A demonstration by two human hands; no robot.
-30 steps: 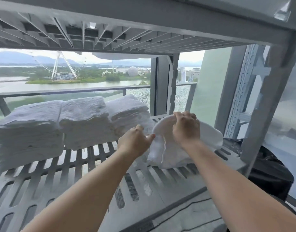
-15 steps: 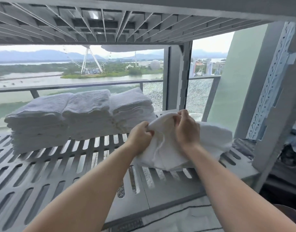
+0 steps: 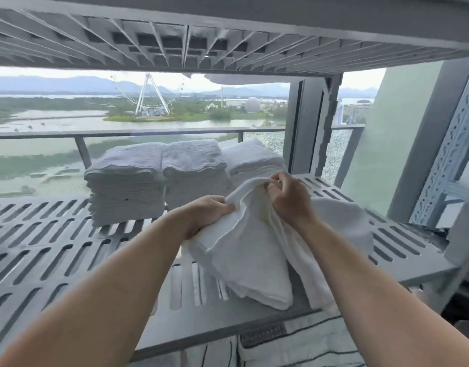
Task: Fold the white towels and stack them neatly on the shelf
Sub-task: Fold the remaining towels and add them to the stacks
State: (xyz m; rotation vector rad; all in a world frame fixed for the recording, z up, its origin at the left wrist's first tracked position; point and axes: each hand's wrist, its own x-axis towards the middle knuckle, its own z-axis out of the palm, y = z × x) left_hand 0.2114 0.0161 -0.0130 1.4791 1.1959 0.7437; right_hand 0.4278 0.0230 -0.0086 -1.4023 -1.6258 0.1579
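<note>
The grey slotted shelf (image 3: 56, 255) still carried three stacks of folded white towels (image 3: 159, 181) at its back. The loose white terry towel (image 3: 244, 260), bunched on the shelf's right front a second earlier, had risen by its edge, left hand (image 3: 209, 213) and right hand (image 3: 289, 197) both clutching it; folding seemingly just begun

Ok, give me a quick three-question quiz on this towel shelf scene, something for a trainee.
1. True or false: the left hand and the right hand both grip the loose towel.
2. How many folded stacks stand at the back of the shelf? A two, B three, C five.
3. Which of the hands grips the towel higher up?
Key: 1 true; 2 B; 3 right.
</note>
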